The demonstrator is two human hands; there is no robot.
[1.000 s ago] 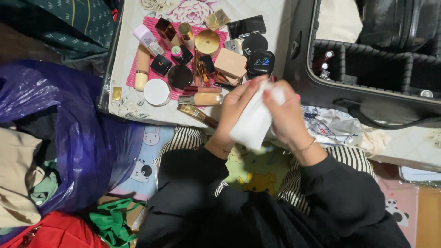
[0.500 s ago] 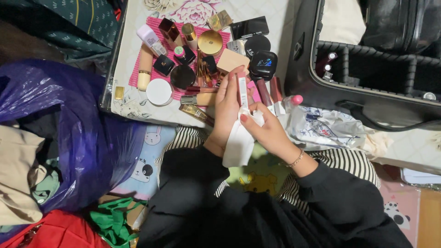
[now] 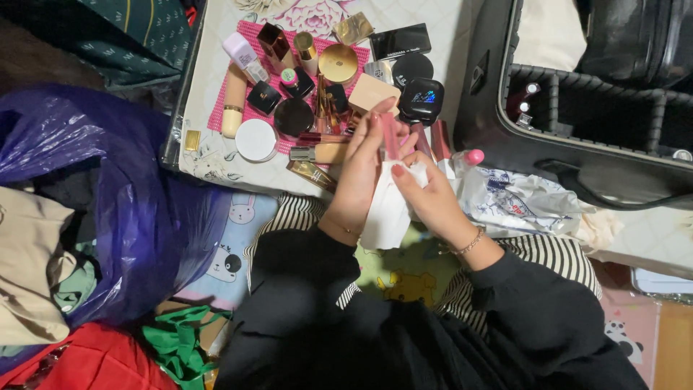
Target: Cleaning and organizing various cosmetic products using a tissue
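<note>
Two hands over the bench's crowded near edge, left hand [image 3: 359, 173] fingers grasping slim pink tube [image 3: 390, 135], right hand [image 3: 426, 193] fingers pinching white tissue [image 3: 386, 213].

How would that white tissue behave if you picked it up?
Probably floppy: the white tissue hangs limp and folded between the left hand and right hand. Likely very light and easily torn, since it looks thin. It should not roll or slip.

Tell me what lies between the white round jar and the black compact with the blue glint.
In the head view, between the white round jar and the black compact lie a dark round compact and gold tubes.
</note>
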